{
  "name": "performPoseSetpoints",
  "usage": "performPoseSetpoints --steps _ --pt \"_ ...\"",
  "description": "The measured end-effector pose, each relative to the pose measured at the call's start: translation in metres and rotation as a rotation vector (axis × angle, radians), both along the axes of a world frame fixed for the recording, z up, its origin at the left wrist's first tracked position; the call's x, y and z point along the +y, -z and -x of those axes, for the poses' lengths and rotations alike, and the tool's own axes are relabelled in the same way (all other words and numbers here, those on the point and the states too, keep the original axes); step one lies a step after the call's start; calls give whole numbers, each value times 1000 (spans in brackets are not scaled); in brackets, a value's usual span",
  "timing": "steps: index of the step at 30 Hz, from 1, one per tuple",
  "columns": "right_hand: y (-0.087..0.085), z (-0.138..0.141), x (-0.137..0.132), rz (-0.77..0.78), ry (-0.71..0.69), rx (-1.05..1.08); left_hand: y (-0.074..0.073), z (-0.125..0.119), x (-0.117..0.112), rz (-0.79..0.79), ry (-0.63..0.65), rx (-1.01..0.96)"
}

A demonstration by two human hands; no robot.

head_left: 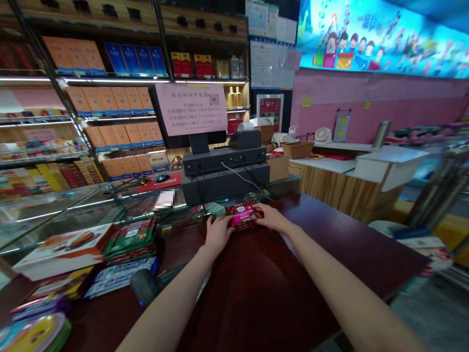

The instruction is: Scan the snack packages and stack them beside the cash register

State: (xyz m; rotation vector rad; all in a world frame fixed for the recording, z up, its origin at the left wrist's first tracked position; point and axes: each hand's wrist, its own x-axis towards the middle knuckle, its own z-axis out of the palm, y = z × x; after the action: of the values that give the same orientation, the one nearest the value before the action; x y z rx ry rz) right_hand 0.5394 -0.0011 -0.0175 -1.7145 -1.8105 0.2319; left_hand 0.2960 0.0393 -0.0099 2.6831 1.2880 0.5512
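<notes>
A narrow grip is taken on a flat magenta packet by the left hand and the right hand, with the fingers of each hand set against its opposite ends. The packet is held low, at the far part of a dark red-brown wooden tabletop, near its junction with a glass display case. A small green card lies just beyond the packet, close to the left hand.

Toward the far side, a black point-of-sale terminal is set on the case, with a pink printed sign fixed upright on it. Stacked boxes, green packets and blue-and-white packets are piled on the left, with a dark rounded device beside them. Colourful round plates are stacked at the near-left corner. A broad bare stretch of wood is left between the forearms and to the right of the packet — as far as the tabletop's right edge, beyond which the floor is seen.

Both arms are reached forward from the near side, angled inward, wrists low and palms turned down — the left from near centre, the right from the near right.
</notes>
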Motion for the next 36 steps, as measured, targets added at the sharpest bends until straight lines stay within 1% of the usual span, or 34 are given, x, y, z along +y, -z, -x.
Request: performPoseSetpoints --steps 5,10,13,16,21,25,29,32,36 --pt "4 -6 3 34 3 -13 1 -3 -1 33 -13 0" --pt "2 -7 -2 103 20 -31 2 -4 -1 55 -21 2" --pt "1 -7 -3 126 6 -25 1 -4 -1 56 -29 6" --pt "1 -7 -1 131 -16 -36 0 -5 -3 53 -42 10" --pt "1 -7 4 154 -12 -51 -3 -2 -5 48 -40 15" --pt "-1 -6 4 114 -8 -73 -9 8 -5 36 -30 18" --pt "-3 0 3 47 7 -105 -17 24 -5 28 -18 25" --pt "-7 13 2 40 15 -136 -23 37 -6 10 -17 36" --pt "-14 38 2 10 -23 -148 -30 57 -6 -30 -6 53"
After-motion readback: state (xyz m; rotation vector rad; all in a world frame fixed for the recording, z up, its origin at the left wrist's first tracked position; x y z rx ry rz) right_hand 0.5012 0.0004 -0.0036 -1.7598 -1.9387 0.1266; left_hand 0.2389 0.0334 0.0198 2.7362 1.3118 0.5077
